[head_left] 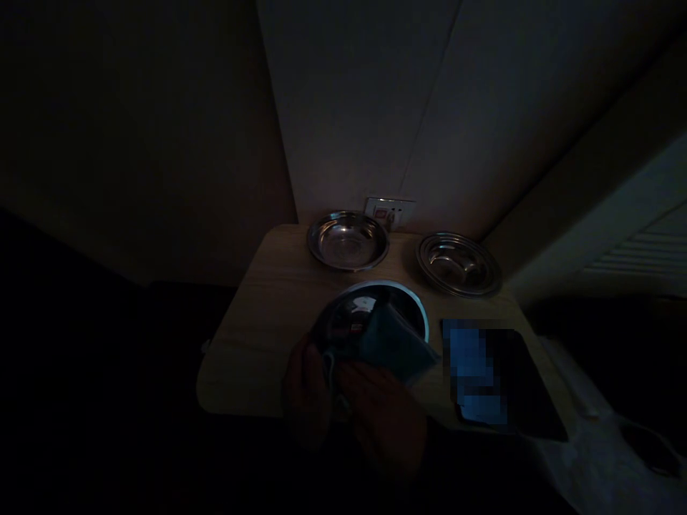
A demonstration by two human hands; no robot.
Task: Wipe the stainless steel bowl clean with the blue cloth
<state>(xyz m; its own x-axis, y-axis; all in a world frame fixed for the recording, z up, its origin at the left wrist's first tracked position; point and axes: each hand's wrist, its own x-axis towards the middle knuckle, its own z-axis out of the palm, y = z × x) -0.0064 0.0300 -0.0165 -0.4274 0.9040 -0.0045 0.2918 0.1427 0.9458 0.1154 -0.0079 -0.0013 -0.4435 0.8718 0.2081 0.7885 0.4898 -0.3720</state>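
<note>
In dim light, a shiny metal dish (343, 315) is tilted above the near middle of the small table. My left hand (305, 397) grips its near left rim, with the thumb up along the edge. A teal cloth (397, 347) lies over the right part of the dish, and one corner sticks out past the rim. My right hand (383, 411) is closed on the cloth's near side, pressing it at the dish's lower edge. Shadow hides most of the fingertips of both hands.
On the wooden tabletop (252, 322), a metal dish (348, 247) stands at the back and another metal dish (459, 265) at the back right. A dark tablet-like device (526, 386) with a lit, blurred screen lies at right. A wall socket (389, 211) is behind.
</note>
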